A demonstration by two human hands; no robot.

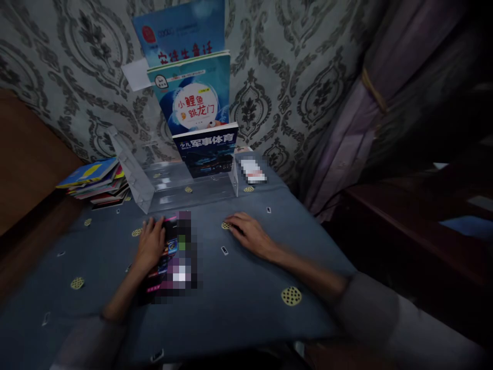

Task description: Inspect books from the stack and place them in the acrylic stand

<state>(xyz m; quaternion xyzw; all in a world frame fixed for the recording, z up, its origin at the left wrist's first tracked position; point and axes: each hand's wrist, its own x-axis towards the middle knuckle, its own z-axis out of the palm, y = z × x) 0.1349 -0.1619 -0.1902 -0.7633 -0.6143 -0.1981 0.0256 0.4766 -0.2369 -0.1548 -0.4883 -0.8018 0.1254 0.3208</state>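
Book (163, 266), dark-covered, lies on the surface (242, 303) before the clear rack (133, 174), left hand (151, 242) resting unclamped atop it, right hand (251, 236) with grip loosely apart; steadying seems in hand, lifting would call for fingers under an edge.

Pale wallpaper (292, 67) with dark, ornate damask scrolls covers the wall behind. To the right hangs a mauve curtain (341, 144), gathered by a tan tie (373, 91). A blue-grey tablecloth (246, 313), dotted with yellow speckled rounds and small rectangles, spreads below. At far left stands a brown wooden panel (29, 149); at far right, a shadowy dark-red surface (408, 226) bears a blurred blue item (468, 226).
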